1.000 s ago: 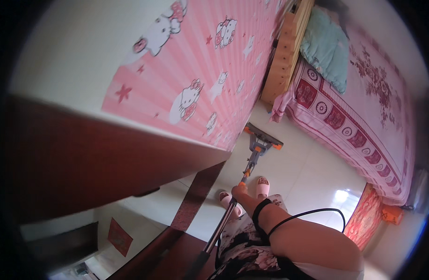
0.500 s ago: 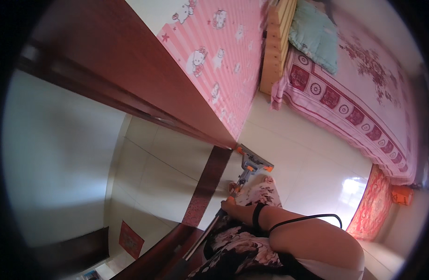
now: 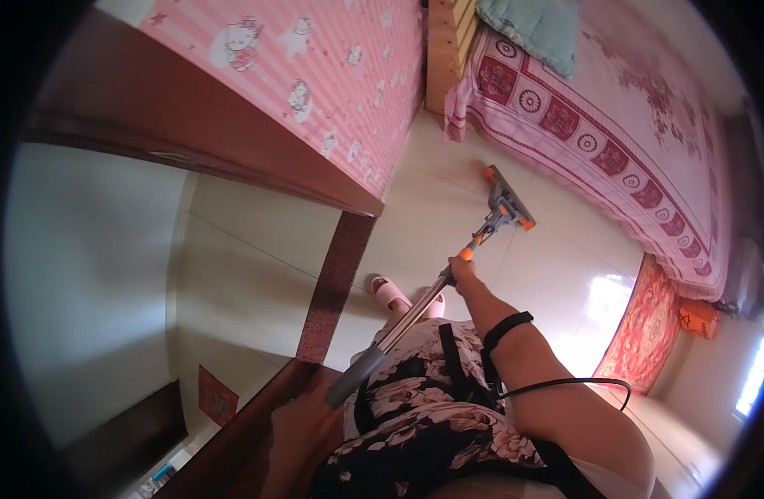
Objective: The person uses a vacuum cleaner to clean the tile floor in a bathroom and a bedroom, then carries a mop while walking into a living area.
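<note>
A mop (image 3: pixel 415 312) with a silver pole slants across in front of my body. My right hand (image 3: pixel 462 273) is wrapped round its pole low down, near the orange collar. At the pole's upper end is a grey grip (image 3: pixel 355 378), and my left hand (image 3: pixel 303 420), in shadow, closes at its end; the fingers are partly hard to make out. The grey mop head (image 3: pixel 508 200), orange at both ends, is over the pale tiles between the wall and the bed. Whether it touches the floor I cannot tell.
A bed with a pink patterned sheet (image 3: pixel 590 141) and green pillow (image 3: pixel 536 33) is at the far right. A brown door frame (image 3: pixel 232 141) and dark threshold (image 3: pixel 336 287) lie left. Pink slippers (image 3: pixel 388 293) are on my feet. Red patterned cloth (image 3: pixel 644 333) hangs at right.
The mop head has moved from beside the door frame to the right and farther out, toward the bed. My right hand has moved forward and right with it. My left hand has come into view.
</note>
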`<move>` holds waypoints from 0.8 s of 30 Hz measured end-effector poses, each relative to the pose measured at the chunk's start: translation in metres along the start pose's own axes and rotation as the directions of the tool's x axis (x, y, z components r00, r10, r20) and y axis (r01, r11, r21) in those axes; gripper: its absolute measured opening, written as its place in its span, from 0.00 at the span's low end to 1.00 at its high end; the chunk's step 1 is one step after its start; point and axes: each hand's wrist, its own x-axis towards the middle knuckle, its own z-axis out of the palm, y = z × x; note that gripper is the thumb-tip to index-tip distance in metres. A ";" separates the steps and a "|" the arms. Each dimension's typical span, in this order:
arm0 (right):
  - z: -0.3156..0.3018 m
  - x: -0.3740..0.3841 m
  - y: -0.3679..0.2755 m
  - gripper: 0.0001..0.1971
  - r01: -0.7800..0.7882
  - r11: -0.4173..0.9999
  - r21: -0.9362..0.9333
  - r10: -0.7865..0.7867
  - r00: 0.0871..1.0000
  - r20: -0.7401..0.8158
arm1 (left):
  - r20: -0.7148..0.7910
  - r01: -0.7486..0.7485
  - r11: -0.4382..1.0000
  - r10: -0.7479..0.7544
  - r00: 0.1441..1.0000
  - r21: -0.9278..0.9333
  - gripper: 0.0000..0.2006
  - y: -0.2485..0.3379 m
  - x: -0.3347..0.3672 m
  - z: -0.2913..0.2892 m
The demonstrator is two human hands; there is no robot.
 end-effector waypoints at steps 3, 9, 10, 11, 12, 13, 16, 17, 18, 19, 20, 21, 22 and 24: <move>-0.029 0.000 -0.007 0.11 -0.043 0.994 -0.096 0.046 0.998 0.037 | 0.003 -0.059 0.998 0.059 0.998 -0.039 0.14 0.017 0.020 0.012; 0.001 -0.019 0.036 0.16 0.134 0.903 -0.408 -0.112 0.991 0.078 | 0.083 0.082 0.994 -0.088 0.993 0.069 0.14 0.026 -0.001 -0.018; 0.009 -0.025 0.044 0.18 0.175 0.837 -0.519 -0.148 0.985 0.092 | 0.097 0.102 0.990 -0.112 0.989 0.097 0.14 0.025 -0.008 -0.027; 0.015 -0.035 0.053 0.20 0.185 0.805 -0.564 -0.161 0.983 0.092 | 0.150 0.160 0.977 -0.180 0.972 0.141 0.14 0.026 -0.015 -0.035; 0.019 -0.047 0.060 0.20 0.161 0.811 -0.562 -0.108 0.986 0.127 | 0.102 0.156 0.982 -0.167 0.981 0.107 0.15 0.027 -0.024 -0.040; 0.028 -0.057 0.063 0.21 0.229 0.679 -0.698 -0.113 0.971 0.209 | 0.095 0.188 0.978 -0.197 0.976 0.090 0.17 0.029 -0.038 -0.045; 0.055 -0.110 0.074 0.20 0.172 0.716 -0.677 -0.068 0.982 0.178 | -0.029 0.125 0.989 -0.123 0.992 0.081 0.17 0.013 -0.077 -0.064; 0.063 -0.126 0.074 0.21 0.161 0.747 -0.645 -0.021 0.976 0.219 | -0.086 0.078 0.993 -0.070 0.994 0.094 0.16 0.002 -0.090 -0.070; 0.071 -0.142 0.076 0.21 0.119 0.814 -0.569 0.069 0.952 0.298 | -0.052 0.252 0.932 -0.274 0.960 -0.262 0.16 -0.011 -0.098 -0.073; 0.080 -0.157 0.079 0.21 0.119 0.802 -0.585 0.074 0.952 0.296 | 0.051 0.390 0.722 -0.443 0.895 -0.572 0.15 -0.026 -0.103 -0.074; 0.098 -0.169 0.082 0.21 0.154 0.738 -0.657 -0.005 0.975 0.223 | 0.207 0.469 0.397 -0.547 0.811 -0.789 0.15 -0.042 -0.106 -0.076; 0.111 -0.175 0.085 0.21 0.126 0.774 -0.621 0.061 0.960 0.272 | 0.237 0.513 0.280 -0.645 0.727 -0.811 0.14 -0.056 -0.110 -0.079; 0.123 -0.180 0.091 0.21 0.075 0.798 -0.598 0.141 0.941 0.307 | 0.232 0.510 0.293 -0.637 0.735 -0.809 0.14 -0.067 -0.118 -0.082; 0.155 -0.183 0.104 0.20 0.011 0.801 -0.599 0.249 0.904 0.349 | 0.036 0.460 0.540 -0.621 0.783 -0.705 0.14 -0.088 -0.132 -0.089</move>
